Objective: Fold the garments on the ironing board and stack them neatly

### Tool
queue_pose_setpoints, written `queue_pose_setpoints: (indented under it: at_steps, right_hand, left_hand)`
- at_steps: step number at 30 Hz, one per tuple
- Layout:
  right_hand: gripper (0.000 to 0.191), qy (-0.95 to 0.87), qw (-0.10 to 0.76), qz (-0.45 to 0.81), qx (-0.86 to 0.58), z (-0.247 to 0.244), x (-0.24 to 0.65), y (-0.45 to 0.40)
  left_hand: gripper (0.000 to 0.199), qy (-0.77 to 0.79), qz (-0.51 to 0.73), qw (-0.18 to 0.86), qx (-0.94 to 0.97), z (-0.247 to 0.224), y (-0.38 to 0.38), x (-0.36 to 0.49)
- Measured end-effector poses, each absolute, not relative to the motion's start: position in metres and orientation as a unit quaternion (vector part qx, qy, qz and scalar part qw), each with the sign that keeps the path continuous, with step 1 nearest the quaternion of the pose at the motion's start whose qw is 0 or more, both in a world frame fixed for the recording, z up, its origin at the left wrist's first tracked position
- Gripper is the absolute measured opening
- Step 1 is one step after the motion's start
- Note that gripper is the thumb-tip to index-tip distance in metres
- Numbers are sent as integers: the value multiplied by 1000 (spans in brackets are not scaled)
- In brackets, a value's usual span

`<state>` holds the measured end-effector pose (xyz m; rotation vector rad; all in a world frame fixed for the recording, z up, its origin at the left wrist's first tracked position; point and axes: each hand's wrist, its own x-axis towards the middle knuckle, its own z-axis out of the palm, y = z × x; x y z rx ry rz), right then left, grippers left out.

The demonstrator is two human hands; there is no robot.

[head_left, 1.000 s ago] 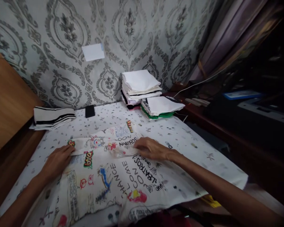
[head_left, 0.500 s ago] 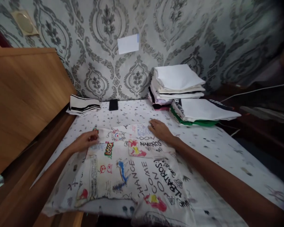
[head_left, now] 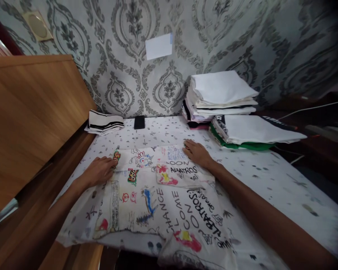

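A white T-shirt (head_left: 146,210) covered in coloured drawings and black hand lettering lies spread before me, its far part folded over in a band. My left hand (head_left: 99,170) rests palm down at the left end of that band, fingers reaching onto the cloth beside a green-edged patch. At the band's far right corner, my right hand (head_left: 196,153) lies on the fabric with its fingers lowered flat. The near hem is uneven and hangs toward the bed's front edge. What lies under my palms is hidden.
Folded white clothes form a tall stack (head_left: 224,90) at the back right, beside a lower pile (head_left: 250,129) with green cloth underneath. A striped folded cloth (head_left: 105,122) and a black phone (head_left: 139,122) lie at the back. A wooden panel (head_left: 39,120) borders the left.
My left hand has come down onto the shirt's left edge, its curled fingers now laid out. My right hand stays at the far right corner. The view has shifted slightly.
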<state>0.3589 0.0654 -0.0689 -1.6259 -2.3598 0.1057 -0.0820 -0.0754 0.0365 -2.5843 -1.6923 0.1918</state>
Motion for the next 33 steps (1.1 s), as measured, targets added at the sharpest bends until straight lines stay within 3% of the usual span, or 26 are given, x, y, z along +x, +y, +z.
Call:
queue_pose_setpoints:
  at_steps: [6, 11, 18, 21, 24, 27, 30, 33]
  right_hand:
    - [60, -834, 142, 30, -532, -52, 338, 60]
    - [63, -860, 99, 58, -496, -53, 322, 49]
    - [66, -835, 131, 100, -525, -56, 337, 46]
    - [55, -806, 192, 192, -526, -46, 342, 45]
    - [40, -726, 304, 312, -533, -32, 353, 40]
    - [29, -672, 388, 366, -515, -22, 363, 28]
    - [26, -707, 381, 362, -474, -22, 370, 13]
    - [30, -770, 323, 319, -448, -29, 375, 4]
  left_hand:
    - [51, -560, -137, -78, -813, 20, -37, -14]
    - [67, -567, -68, -98, -815, -23, -9, 12]
    - [75, -666, 1, 1, -746, -45, -15, -74]
    - [74, -683, -5, 5, -730, -39, -22, -81]
    - [68, -677, -48, 46, -733, -26, -32, -59]
    - [50, -563, -114, 21, -818, -11, -48, -11]
    - [34, -387, -100, -52, -915, -2, -66, 47]
    - [23, -309, -42, -8, -950, -1, -76, 91]
